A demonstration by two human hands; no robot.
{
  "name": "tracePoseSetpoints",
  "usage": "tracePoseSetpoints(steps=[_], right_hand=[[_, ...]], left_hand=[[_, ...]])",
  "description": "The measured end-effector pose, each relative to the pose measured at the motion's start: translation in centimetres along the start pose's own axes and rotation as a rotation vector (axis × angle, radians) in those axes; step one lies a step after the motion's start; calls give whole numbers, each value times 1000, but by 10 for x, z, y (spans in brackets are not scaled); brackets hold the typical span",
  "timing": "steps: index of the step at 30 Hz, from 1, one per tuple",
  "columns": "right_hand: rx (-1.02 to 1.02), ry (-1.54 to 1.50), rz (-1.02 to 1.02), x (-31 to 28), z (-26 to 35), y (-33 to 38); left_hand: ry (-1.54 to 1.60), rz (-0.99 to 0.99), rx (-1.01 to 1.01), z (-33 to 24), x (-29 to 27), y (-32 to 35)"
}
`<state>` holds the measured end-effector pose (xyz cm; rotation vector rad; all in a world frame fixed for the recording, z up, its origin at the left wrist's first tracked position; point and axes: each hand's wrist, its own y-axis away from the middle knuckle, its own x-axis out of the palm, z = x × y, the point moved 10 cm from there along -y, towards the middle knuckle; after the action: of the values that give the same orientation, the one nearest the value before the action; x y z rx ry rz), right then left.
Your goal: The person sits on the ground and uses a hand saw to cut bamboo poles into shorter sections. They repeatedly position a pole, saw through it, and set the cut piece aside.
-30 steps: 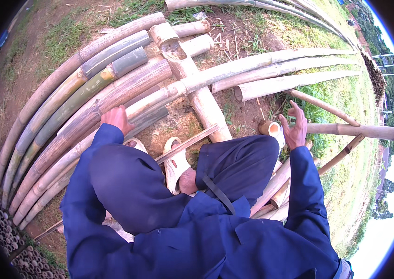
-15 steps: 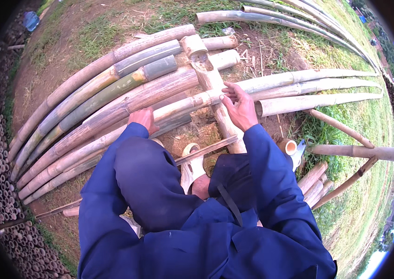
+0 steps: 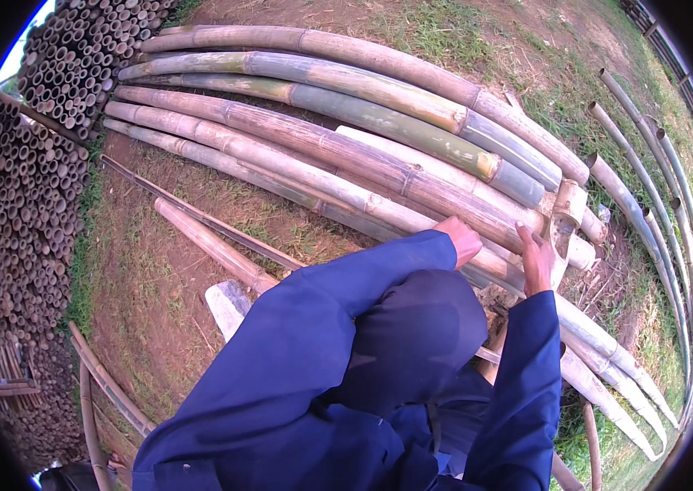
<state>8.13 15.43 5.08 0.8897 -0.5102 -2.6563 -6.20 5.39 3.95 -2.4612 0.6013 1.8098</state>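
My left hand (image 3: 461, 241) is closed over a pale bamboo pole (image 3: 281, 157), its knuckles up and the fingertips hidden. To its right, my right hand (image 3: 536, 260) lies against the same row of bamboo, thumb and fingers apart. Just beyond that hand stands a short notched bamboo crosspiece (image 3: 567, 204), on which the poles' ends rest. Farther out, a green bamboo pole (image 3: 412, 131) and several brownish ones lie side by side, curving off to the left. My knee hides part of the near poles.
A large stack of cut bamboo (image 3: 27, 188) fills the left side. More long poles (image 3: 649, 221) lie on grass at the right. A thin split strip (image 3: 207, 221) and a short thick bamboo piece (image 3: 215, 241) rest on bare soil near my left arm.
The view has swung left, so the poles and both hands appear farther right and the bamboo stack shows larger. My hands remain at the same bamboo, the right one with its fingers less spread.
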Motion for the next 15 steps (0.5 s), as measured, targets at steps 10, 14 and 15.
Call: tracePoseSetpoints(steps=[10,14,15], right_hand=[[-292,199,166,16,63,-1],[-447,-63,-154,-115,49,79],[-427,-50,-270,-153,21,104]], left_hand=[[-107,50,-31,0,-9,-11],[-148,120,-122,6,-2,-14],[-156,151,-131,2,-4,-15]])
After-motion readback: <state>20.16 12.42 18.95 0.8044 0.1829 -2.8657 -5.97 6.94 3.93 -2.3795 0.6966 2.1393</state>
